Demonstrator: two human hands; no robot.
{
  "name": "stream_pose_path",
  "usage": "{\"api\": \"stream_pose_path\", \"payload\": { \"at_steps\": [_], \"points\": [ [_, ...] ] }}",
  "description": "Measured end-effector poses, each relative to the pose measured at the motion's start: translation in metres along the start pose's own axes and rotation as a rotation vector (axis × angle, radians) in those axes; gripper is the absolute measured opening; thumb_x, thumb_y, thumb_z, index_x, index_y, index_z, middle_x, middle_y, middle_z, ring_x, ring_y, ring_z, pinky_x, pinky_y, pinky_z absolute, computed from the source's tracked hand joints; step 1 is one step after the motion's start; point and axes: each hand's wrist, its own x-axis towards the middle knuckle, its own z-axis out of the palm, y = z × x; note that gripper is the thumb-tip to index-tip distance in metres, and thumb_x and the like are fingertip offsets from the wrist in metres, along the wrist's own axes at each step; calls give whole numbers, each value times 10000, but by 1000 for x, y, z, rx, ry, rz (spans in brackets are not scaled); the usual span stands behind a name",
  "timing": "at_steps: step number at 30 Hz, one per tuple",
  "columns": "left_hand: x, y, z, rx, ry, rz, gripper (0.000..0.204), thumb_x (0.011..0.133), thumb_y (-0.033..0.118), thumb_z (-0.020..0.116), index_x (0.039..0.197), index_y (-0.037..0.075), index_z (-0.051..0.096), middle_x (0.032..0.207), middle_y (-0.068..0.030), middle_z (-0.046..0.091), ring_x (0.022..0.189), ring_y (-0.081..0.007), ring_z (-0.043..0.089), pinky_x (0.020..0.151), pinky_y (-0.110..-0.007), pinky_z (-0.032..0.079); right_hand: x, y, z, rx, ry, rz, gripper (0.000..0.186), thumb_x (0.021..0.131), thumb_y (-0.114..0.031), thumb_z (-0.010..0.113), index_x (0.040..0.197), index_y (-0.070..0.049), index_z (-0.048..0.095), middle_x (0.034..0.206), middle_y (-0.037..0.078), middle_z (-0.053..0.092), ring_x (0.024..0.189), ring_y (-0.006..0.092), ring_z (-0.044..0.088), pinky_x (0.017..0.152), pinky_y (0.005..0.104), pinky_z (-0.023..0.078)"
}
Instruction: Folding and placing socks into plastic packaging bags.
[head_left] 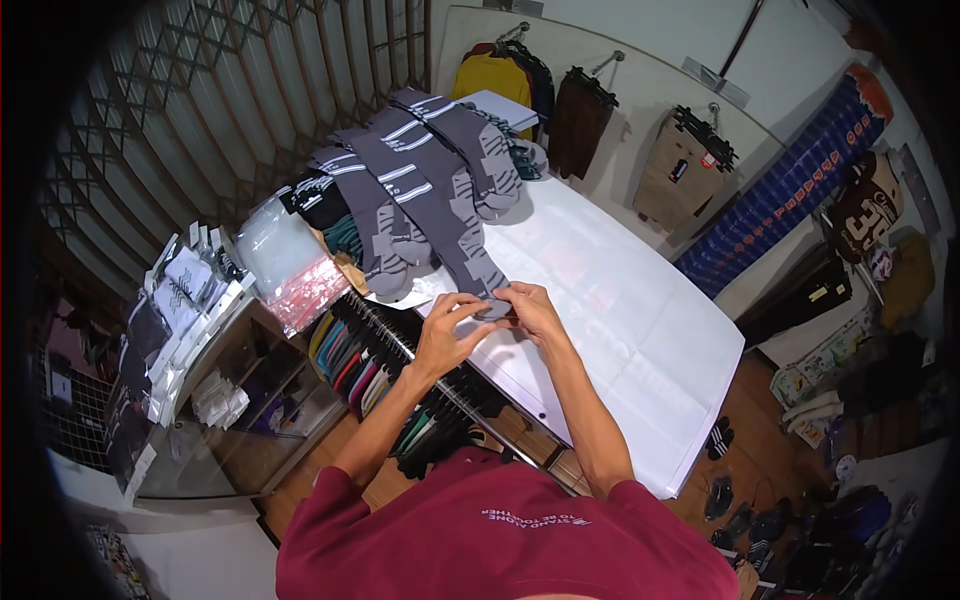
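Observation:
A long dark grey sock (440, 205) with white stripes near its cuff lies stretched toward me across the white tabletop. Both my hands close on its lighter grey toe end at the near edge of the table. My left hand (447, 335) pinches the toe from the left, thumb and fingers curled in. From the right, my right hand (532, 312) grips the same toe, its fingertips partly hidden behind the fabric. More grey striped socks (480, 150) are heaped just beyond, overlapping one another, with dark green socks (343, 238) showing beneath on the left.
The white table (620, 330) stretches right. Clear plastic bags (275, 240) and a glass display case (215, 430) with packaged goods stand at left. Clothes on a rail (350, 360) hang below the table's near edge. A blue roll (790, 185) leans by the wall; shoes lie on the floor at right.

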Motion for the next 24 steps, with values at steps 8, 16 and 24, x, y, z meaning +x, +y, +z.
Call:
{"api": "stream_pose_path", "payload": {
  "at_steps": [8,16,24],
  "points": [
    [-15,-43,38,-137,177,-580,737,882,207,757,1451,-38,356,1278,-247,545,1068,-285,610,768,-348,551,-79,21,-79,-234,322,-5,261,804,-179,682,939,42,713,675,86,649,507,151,587,459,283,462],
    [-4,-61,59,-75,106,-476,838,863,102,757,1535,24,262,1219,-271,572,991,-273,651,795,-336,558,-188,45,-157,-376,574,88,191,809,-115,647,886,49,708,644,50,628,562,99,527,505,265,403],
    [38,-44,140,-6,-176,-345,609,844,-29,719,1407,5,487,1022,-158,573,870,-219,641,792,-294,553,-268,89,-177,-446,749,-30,190,800,-77,673,929,62,659,651,68,636,491,121,567,407,289,447]
  ]
}}
